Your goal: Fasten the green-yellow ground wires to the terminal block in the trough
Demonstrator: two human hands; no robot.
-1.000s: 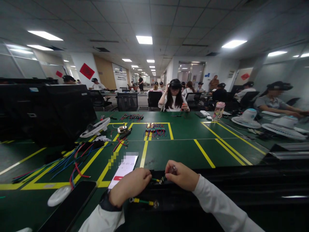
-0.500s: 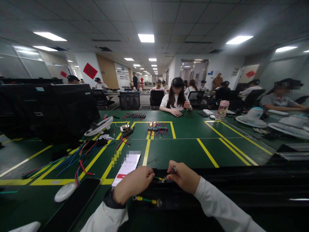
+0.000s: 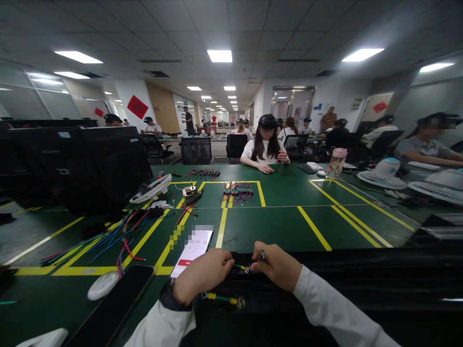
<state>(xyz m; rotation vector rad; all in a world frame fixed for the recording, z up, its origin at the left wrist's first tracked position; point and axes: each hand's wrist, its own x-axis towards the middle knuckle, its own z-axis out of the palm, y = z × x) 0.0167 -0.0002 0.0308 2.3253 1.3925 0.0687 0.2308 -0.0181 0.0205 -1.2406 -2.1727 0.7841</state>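
My left hand (image 3: 208, 271) is closed, its fingertips pinching the left end of a short green-and-yellow wire (image 3: 239, 267). A ring terminal with metal hardware (image 3: 248, 269) shows at the wire's right end, beside my right fingertips. My right hand (image 3: 278, 265) is closed too, with small metal pieces (image 3: 262, 254) showing between thumb and curled fingers; their exact kind is too small to make out. Below the hands, a second green-and-yellow wire with ring terminals (image 3: 223, 299) lies on a long black panel (image 3: 343, 289).
Left of my hands, a phone with a running timer (image 3: 191, 250) and a dark phone (image 3: 112, 303) lie on the green table. Loose coloured wires (image 3: 104, 238) spread further left. A small wired bundle (image 3: 238, 192) sits ahead. Across the table sits a person (image 3: 265, 149).
The whole view has shifted slightly, so the table and hands appear a little further right. Both hands keep nearly the same pose and hold. In the background, a standing person has moved left.
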